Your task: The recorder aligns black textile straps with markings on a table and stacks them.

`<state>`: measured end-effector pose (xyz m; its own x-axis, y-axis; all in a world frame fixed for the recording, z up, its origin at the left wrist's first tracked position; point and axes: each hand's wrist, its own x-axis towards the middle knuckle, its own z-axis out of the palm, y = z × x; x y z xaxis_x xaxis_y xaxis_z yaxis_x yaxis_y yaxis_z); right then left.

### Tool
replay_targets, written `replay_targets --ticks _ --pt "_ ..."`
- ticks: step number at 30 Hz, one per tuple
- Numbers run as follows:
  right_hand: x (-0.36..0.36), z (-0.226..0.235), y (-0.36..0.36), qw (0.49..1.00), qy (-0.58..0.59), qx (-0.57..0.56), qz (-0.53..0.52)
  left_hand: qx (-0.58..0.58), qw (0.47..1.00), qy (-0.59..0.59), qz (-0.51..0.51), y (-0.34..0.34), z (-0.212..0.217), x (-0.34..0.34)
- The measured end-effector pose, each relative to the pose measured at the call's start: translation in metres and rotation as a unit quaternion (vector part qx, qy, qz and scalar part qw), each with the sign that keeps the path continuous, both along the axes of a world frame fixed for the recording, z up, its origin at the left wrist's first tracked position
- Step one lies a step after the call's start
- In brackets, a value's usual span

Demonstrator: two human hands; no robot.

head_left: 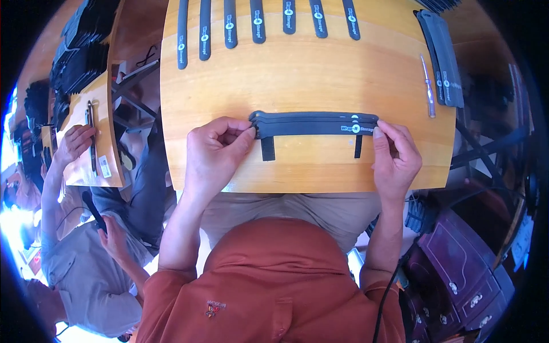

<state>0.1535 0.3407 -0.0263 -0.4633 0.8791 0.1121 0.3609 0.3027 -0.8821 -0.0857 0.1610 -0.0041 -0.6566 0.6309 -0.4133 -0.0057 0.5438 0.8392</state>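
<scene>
A small stack of dark grey straps (309,126) is stretched level between my hands, just over the near part of the wooden table (309,80). My left hand (220,148) pinches the stack's left end between thumb and fingers. At the right end, my right hand (396,151) grips the straps the same way. The layers are slightly fanned, with a pale round mark and print near the right end. Below the stack hang two short black tabs, the left one (268,148) wider than the right one (358,146).
Several single straps (258,23) lie in a row along the far edge. At the right sit more straps (449,63) and a slim screwdriver (428,86). A co-worker (91,268) is at another table (97,123) on the left, near dark strap piles (83,51). Purple drawers (463,268) stand lower right.
</scene>
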Motion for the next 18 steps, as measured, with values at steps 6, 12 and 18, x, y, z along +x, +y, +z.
replay_targets --ticks 6,12,18 --pt "-0.0003 -0.0024 0.0007 1.000 0.008 -0.001 -0.006 0.014 1.000 0.004 -0.007 -0.0018 -0.0027 -0.0021" --pt "0.0002 -0.0028 0.0022 1.000 -0.012 0.022 -0.001 0.014 1.000 0.004 -0.011 -0.0010 -0.0017 -0.0019" --pt "0.0020 -0.0058 0.0036 0.999 0.007 0.034 0.001 0.014 1.000 -0.007 -0.001 -0.0004 -0.0032 -0.0001"
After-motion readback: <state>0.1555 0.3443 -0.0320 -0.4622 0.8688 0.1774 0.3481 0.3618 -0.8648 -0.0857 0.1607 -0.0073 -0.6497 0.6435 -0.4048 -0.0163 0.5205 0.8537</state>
